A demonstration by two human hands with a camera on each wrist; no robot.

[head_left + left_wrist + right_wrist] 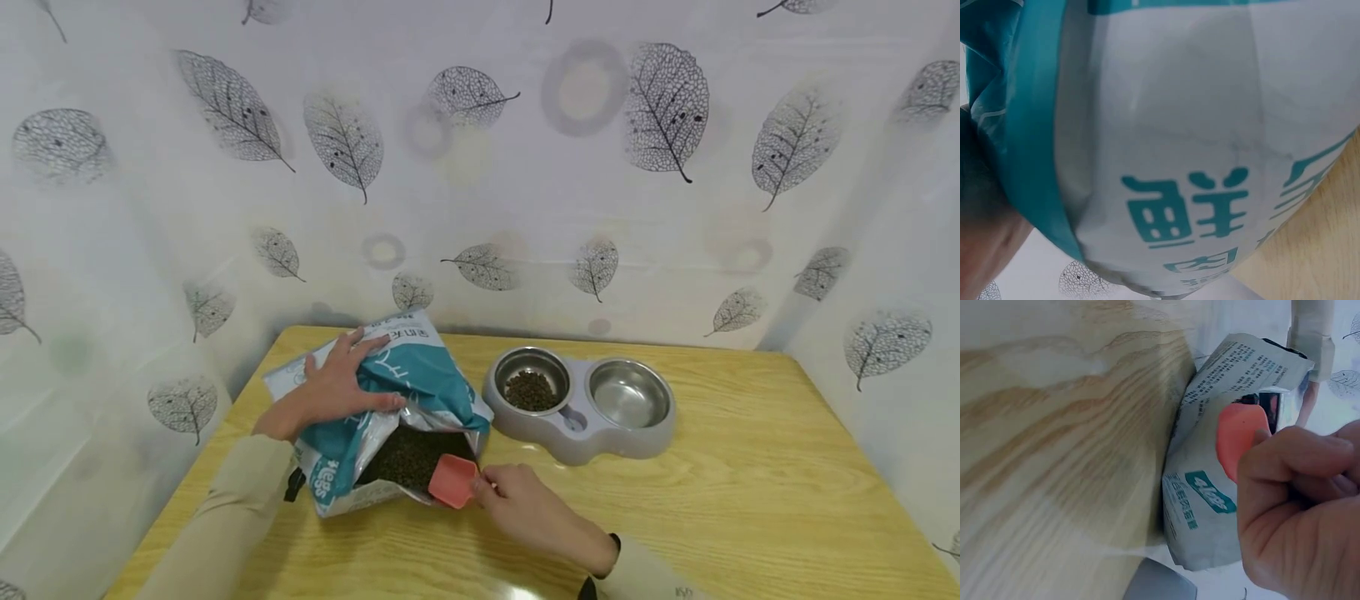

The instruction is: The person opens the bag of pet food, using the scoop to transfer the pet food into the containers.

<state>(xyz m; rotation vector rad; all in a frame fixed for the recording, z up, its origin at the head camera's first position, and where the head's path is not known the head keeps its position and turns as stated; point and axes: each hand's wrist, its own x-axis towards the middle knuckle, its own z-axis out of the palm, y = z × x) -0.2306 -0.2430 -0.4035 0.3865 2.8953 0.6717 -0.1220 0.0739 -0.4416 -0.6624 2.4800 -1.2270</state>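
At the left, your beige sleeve (243, 492) leads up to your left hand (337, 383), which rests on top of the white and teal bag (427, 371) with its fingers spread, pressing on the crinkled plastic. The bag lies on the left part of the surface (750, 508), its mouth gaping toward you, and brown kibble (401, 458) shows inside. Your left wrist view is filled mostly by the bag's white side and its teal lettering. At the right front edge of the mouth is the pink scoop (452, 482); you cannot tell from here whether it touches the kibble. Your right hand (525, 510) has its fingers curled, pinching the scoop's handle, and a dark band (615, 552) circles that wrist. Just beyond, right beside the bag, stands a grey double feeder (581, 448): its left steel bowl (561, 367) holds a small heap of kibble, while the bare metal bottom of its right steel bowl (630, 396) shows. A pale leaf-printed cloth (510, 192) hangs behind everything.
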